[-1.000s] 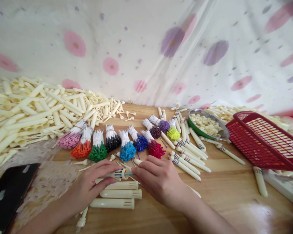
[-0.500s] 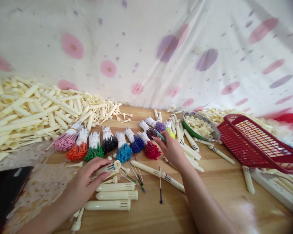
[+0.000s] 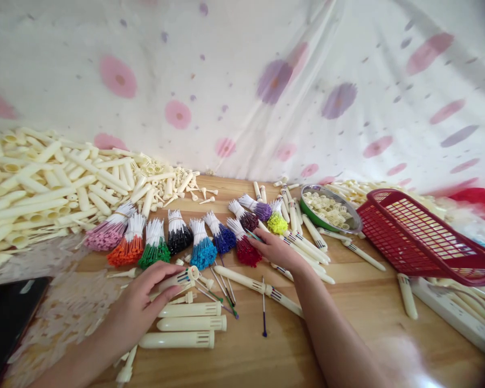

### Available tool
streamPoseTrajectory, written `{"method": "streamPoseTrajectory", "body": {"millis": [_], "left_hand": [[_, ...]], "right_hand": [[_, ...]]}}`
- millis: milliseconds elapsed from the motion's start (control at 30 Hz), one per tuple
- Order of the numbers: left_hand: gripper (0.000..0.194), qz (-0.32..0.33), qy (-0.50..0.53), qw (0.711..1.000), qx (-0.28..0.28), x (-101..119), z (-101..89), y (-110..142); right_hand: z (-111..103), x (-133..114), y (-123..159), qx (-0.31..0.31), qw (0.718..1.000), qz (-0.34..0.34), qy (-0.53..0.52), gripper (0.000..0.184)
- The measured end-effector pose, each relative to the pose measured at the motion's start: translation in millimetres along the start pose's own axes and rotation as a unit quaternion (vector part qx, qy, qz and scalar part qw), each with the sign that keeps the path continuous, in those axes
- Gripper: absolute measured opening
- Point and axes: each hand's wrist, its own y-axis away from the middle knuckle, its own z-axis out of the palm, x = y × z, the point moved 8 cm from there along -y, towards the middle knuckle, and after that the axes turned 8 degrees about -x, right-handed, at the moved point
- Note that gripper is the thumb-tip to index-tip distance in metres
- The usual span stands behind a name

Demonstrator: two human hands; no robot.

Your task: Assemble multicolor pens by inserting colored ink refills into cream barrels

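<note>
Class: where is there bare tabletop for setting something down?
Bare wood shows between the right forearm, red basket and power strip, and nearer than the loose blue-tipped stick. Crowded: around the coloured bundles and the cream pile.

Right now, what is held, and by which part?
Left hand: cream barrel, by its sides near the slotted end. Right hand: teal tool, grip point unclear.

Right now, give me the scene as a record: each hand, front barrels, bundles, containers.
left hand: holds slotted barrel, end facing right
right hand: holds teal tool over red bundle; contact unclear
front barrels: three, side by side, near left hand
bundles: ten, colour-tipped
bowl: green, holds small cream pieces
basket: red, right of bowl
</note>
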Motion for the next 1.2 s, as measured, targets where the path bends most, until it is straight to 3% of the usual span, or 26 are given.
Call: {"method": "streamPoseTrajectory", "body": {"millis": [200, 500, 733, 967, 1200], "left_hand": [[0.029, 0.001, 0.0, 1.0, -0.006, 0.5, 0.4, 0.1], [0.027, 0.003, 0.006, 1.0, -0.006, 4.0, 0.0, 0.0], [0.027, 0.01, -0.001, 1.0, -0.004, 5.0, -1.2, 0.7], [0.025, 0.015, -0.013, 1.0, -0.007, 9.7, -0.5, 0.3], [0.027, 0.004, -0.01, 1.0, -0.01, 8.4, -0.4, -0.1]], "right_hand": [[9.1, 11.6, -3.7, -0.061, 0.988, 0.002, -0.145, 0.034], [4.8, 15.3, -3.5, -0.039, 0.979, -0.012, -0.198, 0.033], [0.8, 6.4, -2.3, 0.055, 0.988, -0.001, -0.148, 0.039], [1.9, -11.9, 1.0, -0.008, 0.996, -0.078, -0.031, 0.036], [-21.1, 0.1, 5.0, 0.102, 0.991, 0.014, 0.082, 0.02]]}}
